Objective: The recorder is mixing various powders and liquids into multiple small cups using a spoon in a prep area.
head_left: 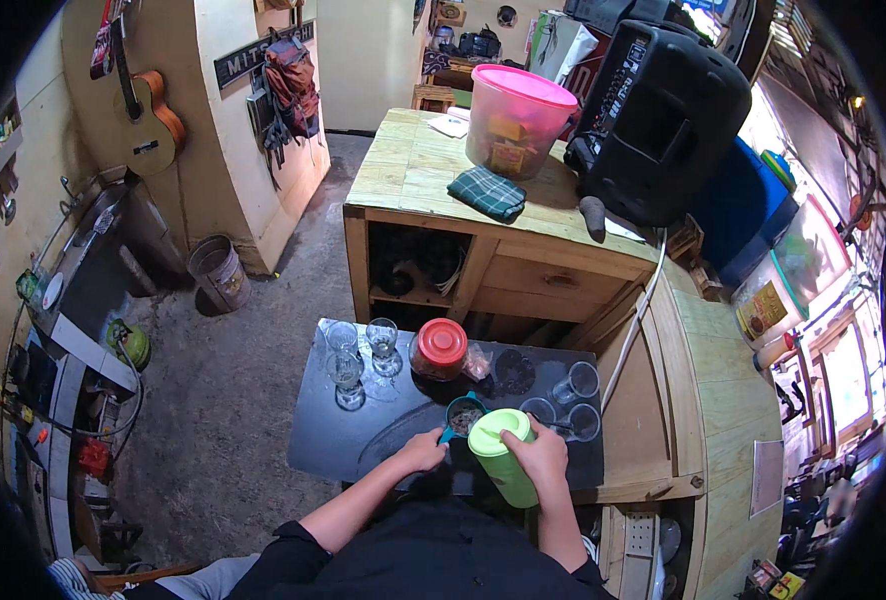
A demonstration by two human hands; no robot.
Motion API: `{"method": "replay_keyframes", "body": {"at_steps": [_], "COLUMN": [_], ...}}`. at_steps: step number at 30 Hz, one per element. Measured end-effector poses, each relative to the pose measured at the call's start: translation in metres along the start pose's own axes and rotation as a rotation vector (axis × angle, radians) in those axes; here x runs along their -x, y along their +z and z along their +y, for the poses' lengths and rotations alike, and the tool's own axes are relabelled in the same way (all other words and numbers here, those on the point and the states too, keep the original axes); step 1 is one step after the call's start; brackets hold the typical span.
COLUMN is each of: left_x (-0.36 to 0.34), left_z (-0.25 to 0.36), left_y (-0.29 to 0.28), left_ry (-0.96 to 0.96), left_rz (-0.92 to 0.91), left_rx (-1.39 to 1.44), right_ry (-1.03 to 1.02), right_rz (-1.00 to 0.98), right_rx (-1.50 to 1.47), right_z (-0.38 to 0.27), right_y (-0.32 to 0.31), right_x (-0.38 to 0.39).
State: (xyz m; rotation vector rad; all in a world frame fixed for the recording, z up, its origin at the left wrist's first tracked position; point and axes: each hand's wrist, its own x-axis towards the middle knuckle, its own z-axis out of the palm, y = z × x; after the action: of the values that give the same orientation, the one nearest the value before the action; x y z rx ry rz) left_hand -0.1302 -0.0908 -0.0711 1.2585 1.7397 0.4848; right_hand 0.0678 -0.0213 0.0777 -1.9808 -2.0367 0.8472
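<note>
My left hand (425, 450) is closed around the handle of a teal strainer (450, 434), whose bowl holds greyish bits I cannot make out. In my right hand (543, 456) is a light green lidded pitcher (504, 470), tilted with its top close beside the strainer. The thumb lies over the edge of the lid. Both are above a dark low table (393, 440). Just right of the pitcher stand clear glass mugs (583, 379). Beyond the strainer sits a red-lidded jar (441, 342), with a small plastic bag (477, 362) beside it. What lies under the strainer is hidden.
Stemmed glasses (383, 340) stand at the table's far left. Behind, a wooden counter (403, 165) carries a pink lidded tub (519, 125), a folded green checked cloth (487, 193) and a black speaker (658, 120). A bucket (221, 275) and a green gas cylinder (129, 345) are at left.
</note>
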Motion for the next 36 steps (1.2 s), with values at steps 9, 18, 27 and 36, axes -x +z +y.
{"method": "replay_keyframes", "body": {"at_steps": [9, 18, 27, 36], "left_x": [0.004, -0.001, -0.001, 0.002], "left_z": [0.007, -0.001, -0.001, 0.009], "left_y": [-0.006, -0.004, -0.004, -0.01], "left_ry": [-0.012, 0.0, 0.019, 0.009], "left_rz": [-0.02, -0.029, -0.01, -0.061], "left_rx": [0.021, -0.023, -0.02, -0.006], "right_ry": [-0.024, -0.016, -0.037, -0.037], "right_rz": [0.0, -0.033, 0.018, -0.021], "right_rx": [0.064, 0.091, 0.119, 0.158], "right_z": [-0.003, -0.002, -0.004, -0.004], "right_y": [0.001, 0.0, 0.001, -0.003], "right_x": [-0.007, -0.007, -0.009, -0.009]}}
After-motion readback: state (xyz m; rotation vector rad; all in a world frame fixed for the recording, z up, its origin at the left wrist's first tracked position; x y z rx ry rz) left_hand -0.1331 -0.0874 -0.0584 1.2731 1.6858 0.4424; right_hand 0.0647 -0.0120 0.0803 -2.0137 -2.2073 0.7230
